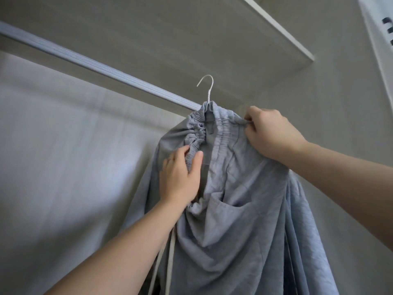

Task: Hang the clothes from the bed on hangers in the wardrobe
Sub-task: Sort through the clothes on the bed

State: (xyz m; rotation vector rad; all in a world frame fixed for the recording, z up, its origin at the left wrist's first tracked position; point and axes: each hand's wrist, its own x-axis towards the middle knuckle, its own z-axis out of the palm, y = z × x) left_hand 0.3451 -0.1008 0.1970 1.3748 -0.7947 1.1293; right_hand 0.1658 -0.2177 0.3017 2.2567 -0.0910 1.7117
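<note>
Item: garment [244, 241], grey-blue, soft woven cloth with a slightly crinkled surface, falling in deep loose folds.
- Waistband [196, 133]: elastic, tightly gathered and ruffled on the left side, flatter with stitched channels on the right.
- Pocket [231, 209]: patch type, sagging open at mid-front.
- Cords [170, 254]: two white flat drawstrings hanging down at lower left.

Position: held up inside the wardrobe, draped over a hanger [207, 90], just below and in front of the wardrobe rail [102, 68].

Hanger: thin white wire with a curved hook. The hook stands above the rail's line, and no contact with the rail shows. Its shoulders are covered by cloth.

Grip: left hand [180, 177] has fingers and thumb closed around the bunched waistband. Right hand [270, 133] pinches the waistband's upper right edge, fingers curled tight.

Not determinable: whether the garment is trousers or a skirt, since the lower part is cut off by the frame, and where the rail's right end lies, since it is hidden behind the cloth.

Surroundings: rail pale, ribbed, metallic; shelf [276, 28] flat board with white edge; back panel [63, 145] matt, light, blurred.
</note>
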